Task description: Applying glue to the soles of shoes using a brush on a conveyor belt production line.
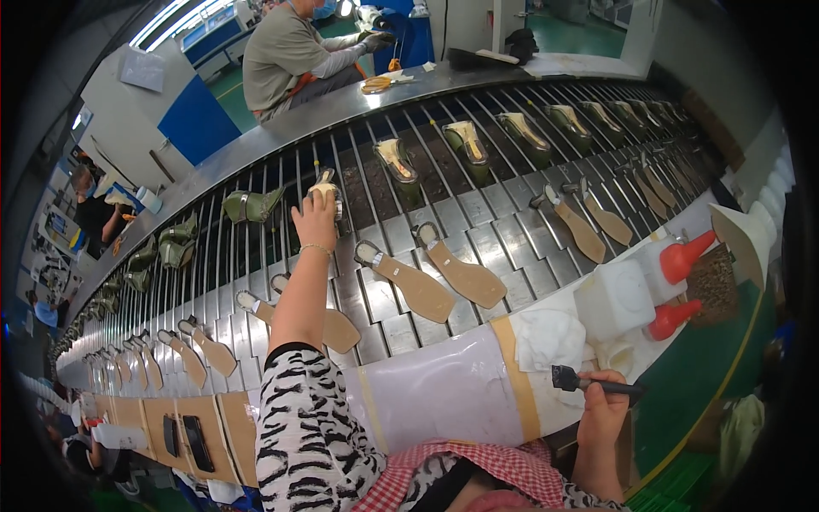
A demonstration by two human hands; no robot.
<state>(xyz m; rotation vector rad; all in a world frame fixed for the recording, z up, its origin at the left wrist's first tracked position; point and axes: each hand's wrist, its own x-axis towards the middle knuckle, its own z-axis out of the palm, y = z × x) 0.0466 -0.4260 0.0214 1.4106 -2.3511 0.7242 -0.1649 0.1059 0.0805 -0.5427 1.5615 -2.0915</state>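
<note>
My left hand reaches over the conveyor, its fingers closed on a shoe last with a light sole side facing up. Beside it on the rods lies a green shoe upper; to its right stands another shoe last wrapped in green. Near the front edge, my right hand grips a black-handled brush, the bristle end pointing left. Between the hands, tan shoe soles with dark heels lie on the metal slats, and my left forearm partly covers one sole.
White bottles with red caps stand at the right, beside a crumpled white cloth. Two dark phones lie on cardboard at lower left. Across the conveyor, a seated person works in gloves.
</note>
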